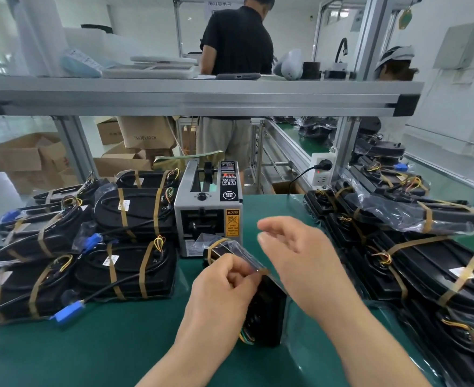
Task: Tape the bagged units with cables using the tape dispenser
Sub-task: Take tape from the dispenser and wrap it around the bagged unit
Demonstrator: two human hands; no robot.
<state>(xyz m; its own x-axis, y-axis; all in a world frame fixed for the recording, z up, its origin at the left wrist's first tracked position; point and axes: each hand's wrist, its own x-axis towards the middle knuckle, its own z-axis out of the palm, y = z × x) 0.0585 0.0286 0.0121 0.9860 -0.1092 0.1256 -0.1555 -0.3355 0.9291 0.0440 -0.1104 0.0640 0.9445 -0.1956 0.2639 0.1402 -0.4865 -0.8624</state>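
Left hand (224, 286) pinches tape (263, 272) on the bagged unit (268, 308), which runs near-to-far beneath. Right hand (300, 255) hovers rightward, loosely open.

The green workbench (104, 353) is being viewed at close range from one head-worn wide-angle camera, being pointed forward and down toward the tape dispenser (208, 203).

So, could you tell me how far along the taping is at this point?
Done: the left pile, each unit banded with tape. In hand: one bagged unit, one band round its far end, the left hand pinching its bag near the middle, the right hand raised beside it. Left: unclear, since the right pile also shows bands.
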